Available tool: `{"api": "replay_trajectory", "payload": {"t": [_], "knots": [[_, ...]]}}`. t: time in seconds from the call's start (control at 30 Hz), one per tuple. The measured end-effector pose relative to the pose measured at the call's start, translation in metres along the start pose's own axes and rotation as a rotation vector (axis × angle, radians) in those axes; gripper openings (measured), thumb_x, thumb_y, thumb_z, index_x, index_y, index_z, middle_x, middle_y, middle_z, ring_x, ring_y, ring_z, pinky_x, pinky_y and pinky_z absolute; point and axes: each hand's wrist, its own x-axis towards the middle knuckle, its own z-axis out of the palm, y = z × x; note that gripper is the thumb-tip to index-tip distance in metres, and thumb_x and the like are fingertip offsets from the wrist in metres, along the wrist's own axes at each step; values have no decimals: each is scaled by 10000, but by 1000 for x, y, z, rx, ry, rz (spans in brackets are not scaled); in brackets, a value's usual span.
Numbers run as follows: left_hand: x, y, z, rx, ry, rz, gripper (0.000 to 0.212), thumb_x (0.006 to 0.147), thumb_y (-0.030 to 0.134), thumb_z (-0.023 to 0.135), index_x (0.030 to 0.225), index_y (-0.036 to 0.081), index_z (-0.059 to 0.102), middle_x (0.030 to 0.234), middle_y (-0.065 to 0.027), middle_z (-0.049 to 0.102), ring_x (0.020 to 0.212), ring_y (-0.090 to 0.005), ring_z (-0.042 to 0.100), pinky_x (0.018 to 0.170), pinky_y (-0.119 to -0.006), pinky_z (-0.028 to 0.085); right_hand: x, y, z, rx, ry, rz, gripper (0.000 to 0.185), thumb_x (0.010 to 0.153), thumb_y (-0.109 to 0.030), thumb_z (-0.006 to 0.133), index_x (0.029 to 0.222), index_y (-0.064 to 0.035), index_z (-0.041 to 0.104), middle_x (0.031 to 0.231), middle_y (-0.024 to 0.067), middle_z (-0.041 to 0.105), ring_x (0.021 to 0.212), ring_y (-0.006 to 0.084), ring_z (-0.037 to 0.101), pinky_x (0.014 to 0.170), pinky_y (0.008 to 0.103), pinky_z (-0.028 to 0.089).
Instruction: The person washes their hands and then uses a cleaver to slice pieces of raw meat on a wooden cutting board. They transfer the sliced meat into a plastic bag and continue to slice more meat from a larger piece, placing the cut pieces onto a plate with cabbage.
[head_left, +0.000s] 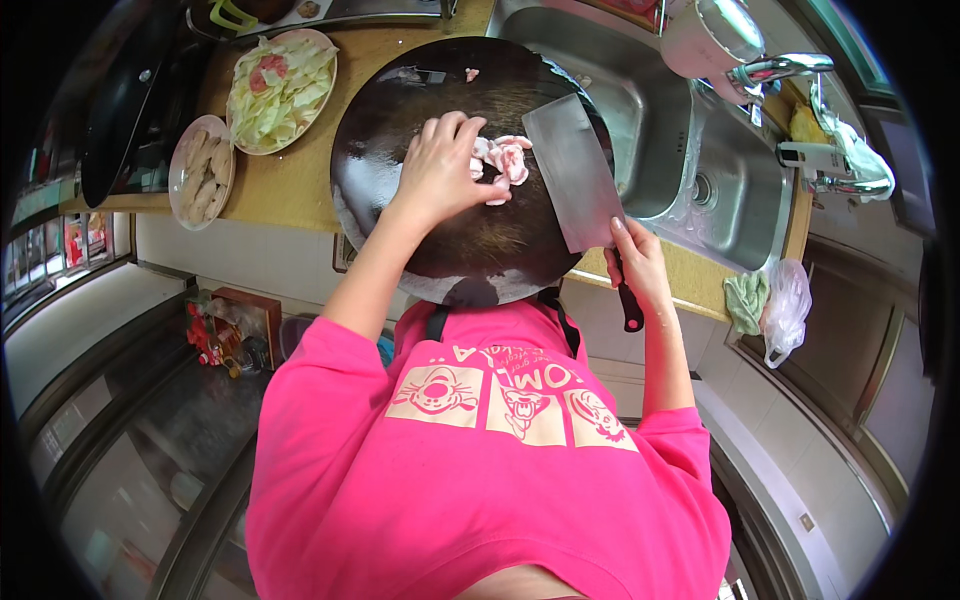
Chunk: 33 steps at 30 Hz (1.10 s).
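Note:
A round, dark wooden chopping board (480, 232) lies before me with its surface wet in places. Pieces of pale pink raw meat (510, 161) are bunched near its middle. My left hand (442, 169) curls around the left side of this meat, thumb and fingertips against it; the palm side is hidden. My right hand (637, 259) grips the black handle of a broad Chinese cleaver (574, 172), a finger resting on the blade's heel. The blade lies nearly flat over the board's right part, just right of the meat. One small meat scrap (471, 74) sits near the far edge.
On the wooden counter (300, 180) to the left are a plate of cut cabbage (289, 97) with some pink meat and a smaller plate of pale food pieces (201, 172). A black pan (124, 112) stands beyond. Right is a double steel sink (652, 112) with a faucet (787, 66).

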Motion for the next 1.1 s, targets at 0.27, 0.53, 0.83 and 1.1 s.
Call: {"api": "replay_trajectory", "payload": {"t": [0.27, 0.53, 0.83, 1.1], "knots": [[-31, 25, 8, -151, -2, -307, 752, 607, 180, 808, 1245, 37, 436, 1110, -168, 468, 991, -347, 542, 839, -395, 479, 4, 3, 9, -55, -135, 0, 324, 967, -296, 458, 786, -34, 515, 535, -13, 449, 403, 61, 389, 401, 226, 320], [-33, 22, 17, -331, 121, -389, 641, 676, 162, 782, 1212, -15, 478, 1095, -180, 483, 926, -295, 572, 777, -338, 496, 10, 4, 22, -118, -284, 4, 326, 975, -302, 444, 806, -29, 498, 589, 11, 472, 407, 72, 415, 399, 222, 343], [-28, 26, -2, -255, 312, -366, 560, 692, 153, 763, 1169, 24, 500, 1108, -170, 469, 946, -330, 563, 815, -378, 486, 21, -18, 33, 0, -400, 22, 305, 975, -309, 439, 852, -37, 504, 579, 9, 463, 398, 75, 403, 382, 222, 335], [-22, -16, -50, -140, 535, -303, 577, 676, 70, 734, 1182, 16, 463, 1167, -169, 439, 1026, -341, 521, 869, -390, 457, 41, -68, 91, 88, -478, 19, 316, 968, -324, 448, 960, -20, 532, 601, 14, 472, 421, 94, 420, 407, 240, 363]]}}
